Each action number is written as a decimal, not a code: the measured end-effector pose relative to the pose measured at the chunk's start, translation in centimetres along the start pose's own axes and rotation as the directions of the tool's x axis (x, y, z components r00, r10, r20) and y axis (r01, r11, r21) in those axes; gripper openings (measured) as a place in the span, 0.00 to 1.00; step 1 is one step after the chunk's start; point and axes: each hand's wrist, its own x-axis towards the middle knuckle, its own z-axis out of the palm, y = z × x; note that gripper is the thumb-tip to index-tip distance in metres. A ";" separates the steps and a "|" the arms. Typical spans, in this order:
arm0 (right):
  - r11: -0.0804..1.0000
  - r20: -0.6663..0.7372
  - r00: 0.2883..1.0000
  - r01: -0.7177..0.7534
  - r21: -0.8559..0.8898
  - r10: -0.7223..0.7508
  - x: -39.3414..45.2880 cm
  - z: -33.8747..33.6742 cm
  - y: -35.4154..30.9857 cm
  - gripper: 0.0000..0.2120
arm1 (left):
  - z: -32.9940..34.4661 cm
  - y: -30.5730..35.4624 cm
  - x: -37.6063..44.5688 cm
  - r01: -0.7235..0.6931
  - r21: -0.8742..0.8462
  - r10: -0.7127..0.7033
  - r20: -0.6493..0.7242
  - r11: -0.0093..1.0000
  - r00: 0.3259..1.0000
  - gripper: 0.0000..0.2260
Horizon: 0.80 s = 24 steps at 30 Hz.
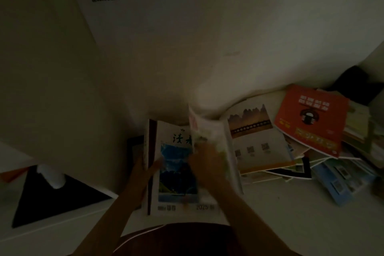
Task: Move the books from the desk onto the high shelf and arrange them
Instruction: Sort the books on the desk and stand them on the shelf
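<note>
My left hand point(145, 164) clamps the magazine stack point(176, 172); right hand point(204, 160), blurred, grip unclear. I'd square edges before lifting.

The scene is dim. The left hand point(145, 165) grips the left edge of a magazine point(176, 172) with a blue landscape cover, held with other thin books behind it. The right hand point(204, 161), blurred, rests on a pale booklet point(214, 137) lifted over the magazine's right side. To the right, a messy pile of books point(291, 158) lies on the white desk point(291, 214), an orange book point(311, 118) on top.
</note>
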 end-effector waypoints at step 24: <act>0.959 0.063 0.985 -0.173 0.222 0.163 -0.2 6.5 7.4 0.42 | -0.4 -2.2 0.4 0.050 0.047 -0.046 -0.084 0.998 0.995 0.35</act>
